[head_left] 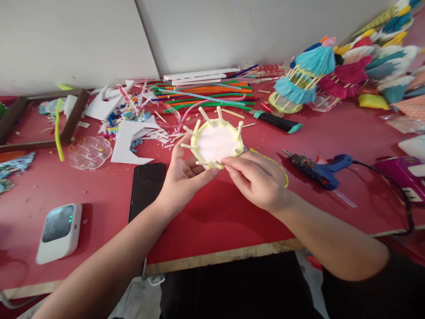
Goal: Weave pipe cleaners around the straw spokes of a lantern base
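Note:
Between my two hands, above the red table, is a round white disc (217, 141) with a pale yellow rim. Several short pale sticks (206, 116) stand up around its edge. My left hand (186, 173) grips the disc from the left, thumb on the near rim and fingers underneath. At the near right edge, my right hand (257, 175) has its thumb and fingertips pinched together on the rim; anything small between them is hidden. A yellow-edged piece (286, 177) shows partly behind my right hand.
A blue glue gun (327, 170) with a black cord lies right. Behind are a utility knife (277, 122), coloured pipe cleaners (202, 95) and blue tasselled models (303, 79). On the left are a phone (146, 188), white device (59, 232), clear tray (89, 153) and foam scraps (128, 141).

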Motion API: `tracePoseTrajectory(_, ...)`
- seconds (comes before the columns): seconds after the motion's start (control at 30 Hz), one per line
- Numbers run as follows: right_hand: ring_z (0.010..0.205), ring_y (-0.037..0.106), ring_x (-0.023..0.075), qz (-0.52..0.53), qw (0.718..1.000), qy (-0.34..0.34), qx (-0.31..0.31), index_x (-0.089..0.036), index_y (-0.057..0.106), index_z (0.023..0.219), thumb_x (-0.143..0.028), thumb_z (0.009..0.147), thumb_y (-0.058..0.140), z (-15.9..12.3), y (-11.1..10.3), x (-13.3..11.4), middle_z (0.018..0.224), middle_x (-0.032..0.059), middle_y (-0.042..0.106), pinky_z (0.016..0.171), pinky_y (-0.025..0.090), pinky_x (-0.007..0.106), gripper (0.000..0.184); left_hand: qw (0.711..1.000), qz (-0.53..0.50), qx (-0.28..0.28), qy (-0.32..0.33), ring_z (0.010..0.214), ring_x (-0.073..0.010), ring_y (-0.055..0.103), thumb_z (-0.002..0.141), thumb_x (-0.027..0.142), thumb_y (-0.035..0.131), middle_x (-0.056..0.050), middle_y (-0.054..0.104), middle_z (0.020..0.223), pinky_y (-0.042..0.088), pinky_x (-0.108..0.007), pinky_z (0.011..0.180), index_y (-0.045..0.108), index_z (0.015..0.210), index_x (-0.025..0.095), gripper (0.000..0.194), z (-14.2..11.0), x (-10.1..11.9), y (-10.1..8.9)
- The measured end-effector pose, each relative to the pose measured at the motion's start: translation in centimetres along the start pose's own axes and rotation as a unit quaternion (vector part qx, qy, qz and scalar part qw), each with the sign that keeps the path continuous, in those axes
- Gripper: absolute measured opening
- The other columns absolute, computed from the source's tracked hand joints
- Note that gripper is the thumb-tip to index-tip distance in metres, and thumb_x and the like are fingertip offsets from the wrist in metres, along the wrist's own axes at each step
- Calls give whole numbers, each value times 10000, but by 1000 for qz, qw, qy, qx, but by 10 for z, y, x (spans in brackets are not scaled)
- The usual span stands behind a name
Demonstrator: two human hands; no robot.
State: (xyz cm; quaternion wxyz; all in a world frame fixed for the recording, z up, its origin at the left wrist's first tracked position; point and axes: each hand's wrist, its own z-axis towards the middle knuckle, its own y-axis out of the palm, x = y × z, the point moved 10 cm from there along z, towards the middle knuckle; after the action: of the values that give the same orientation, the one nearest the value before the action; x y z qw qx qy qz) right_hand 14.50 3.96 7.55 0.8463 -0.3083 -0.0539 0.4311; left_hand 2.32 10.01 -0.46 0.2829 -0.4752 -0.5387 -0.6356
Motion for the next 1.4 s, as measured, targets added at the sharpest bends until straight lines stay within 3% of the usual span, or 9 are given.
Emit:
tracePoseTrajectory(0.2,808,727,141,38,998,33,23,-141,671,1085,-38,898,643,1,-2,2,883,61,771,783,621,252,216,1000,-6,-10,-22,817,-154,770,727,88,860,28,776,906,617,-270,834,300,1495,365,990,1,-1,2)
tracePoseTrajectory(0.37,881,751,144,73,995,65,15,-155,682,1098,-63,893,668,0,2,8,964,72,791,851,623,240,225,1000,-24,-1,-20,844,-156,774,720,113,866,34,776,914,614,-266,831,298,1497,376,997,1,1,0)
tracePoseTrajectory(0.6,826,766,147,77,993,92,19,-229,702,1071,-89,911,650,-1,2,12,939,22,803,792,647,258,219,999,-24,18,-39,802,-149,761,715,103,863,31,774,900,611,-272,818,273,1540,371,1048,-1,-1,-1)
tracePoseTrajectory(0.87,808,768,137,72,993,89,11,-222,708,1052,-96,904,673,-2,4,9,950,24,811,782,648,235,198,997,-26,21,-65,692,-121,717,696,103,851,36,760,867,601,-247,719,309,1541,383,1042,-1,-2,-1)
tracePoseTrajectory(1.07,803,767,137,80,991,104,32,-200,707,1040,-78,898,676,-2,0,12,925,38,807,788,647,234,190,998,-16,4,-53,801,-131,742,693,166,900,38,772,853,592,-227,808,233,1577,346,1122,1,-3,0)
tracePoseTrajectory(1.23,817,770,157,80,988,122,41,-224,708,1040,-87,903,669,-3,-1,16,937,26,806,773,652,264,198,999,-1,-9,-42,1026,-191,748,722,188,893,-38,792,1013,572,-268,951,252,1588,305,1084,1,-2,2)
tracePoseTrajectory(1.4,801,766,147,81,989,114,44,-213,705,1049,-83,901,672,-3,-2,15,930,26,804,765,647,250,200,999,3,-6,-51,1055,-184,745,747,157,870,-49,790,1088,564,-262,975,226,1601,315,1081,-1,-3,2)
